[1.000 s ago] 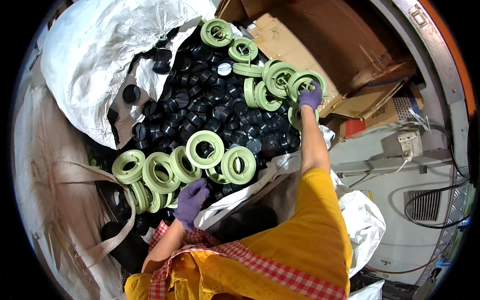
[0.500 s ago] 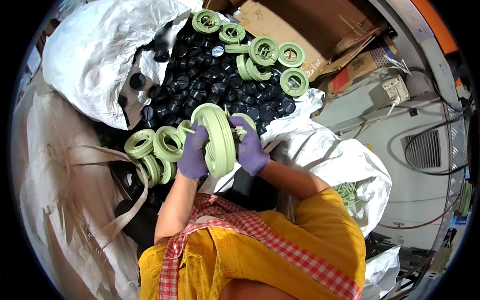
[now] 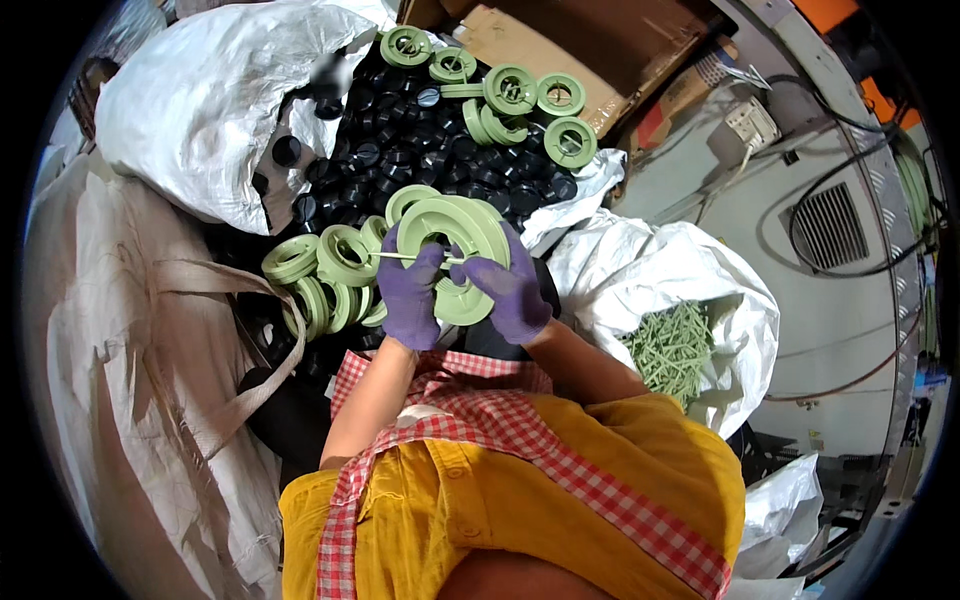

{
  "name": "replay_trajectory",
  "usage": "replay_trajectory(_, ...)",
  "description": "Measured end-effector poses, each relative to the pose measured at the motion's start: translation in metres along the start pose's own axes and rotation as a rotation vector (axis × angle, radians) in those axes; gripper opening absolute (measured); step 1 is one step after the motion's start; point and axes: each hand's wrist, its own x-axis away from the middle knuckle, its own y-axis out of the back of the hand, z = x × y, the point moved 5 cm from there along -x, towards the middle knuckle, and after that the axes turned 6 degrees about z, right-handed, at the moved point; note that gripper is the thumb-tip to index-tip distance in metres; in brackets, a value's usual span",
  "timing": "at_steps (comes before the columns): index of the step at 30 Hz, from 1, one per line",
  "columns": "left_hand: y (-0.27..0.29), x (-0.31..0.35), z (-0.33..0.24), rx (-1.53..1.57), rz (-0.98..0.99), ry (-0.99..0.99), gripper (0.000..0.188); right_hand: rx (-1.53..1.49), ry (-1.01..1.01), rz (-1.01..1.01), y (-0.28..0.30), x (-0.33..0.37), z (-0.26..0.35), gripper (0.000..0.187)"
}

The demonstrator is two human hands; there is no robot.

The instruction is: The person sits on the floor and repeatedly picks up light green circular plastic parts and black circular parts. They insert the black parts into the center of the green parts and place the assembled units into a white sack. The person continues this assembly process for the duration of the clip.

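A pale green plastic ring with a wide opening faces me, held up between my two purple-gloved hands. My left hand grips its left side, with thumb and fingers near the opening. From the right, my right hand is closed round the rim, its thumb reaching into the middle. A thin green stick runs across toward the ring's opening; its inner end is hidden by my fingers. Just left of my hands, several similar green rings lie in a cluster.
Black round caps fill the area ahead, with more green rings on their far side. A white sack lies left. At right, a white bag holds thin green sticks. A cardboard box stands behind; a grey cabinet is right.
The green ring has turned from nearly edge-on to facing me, and my fingers have come to its middle. The view has shifted, showing more green sticks in the right bag.
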Motion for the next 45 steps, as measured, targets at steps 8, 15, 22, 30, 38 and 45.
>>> replay_trajectory(8,-0.019,0.041,0.004,0.090,0.154,0.026,0.036,0.204,0.077,-0.017,0.004,0.059,0.009,0.047)
replay_trajectory(15,0.010,0.101,0.017,-0.081,0.027,0.016,0.046,-0.141,-0.116,0.219,-0.006,0.101,-0.020,0.056)
replay_trajectory(22,0.012,0.149,0.020,-0.085,-0.083,0.014,0.056,0.321,0.036,-0.022,-0.005,0.146,-0.027,0.033)
replay_trajectory(30,-0.001,0.142,0.010,0.158,0.169,0.187,0.046,-0.392,-0.016,0.283,0.000,0.145,-0.029,0.053)
replay_trajectory(38,-0.083,0.117,0.006,0.288,0.523,0.272,0.061,0.544,0.200,-0.005,0.080,0.152,-0.012,0.032)
replay_trajectory(45,-0.110,0.101,0.027,0.500,0.559,0.427,0.042,0.540,0.302,-0.941,0.138,0.226,0.092,0.025)
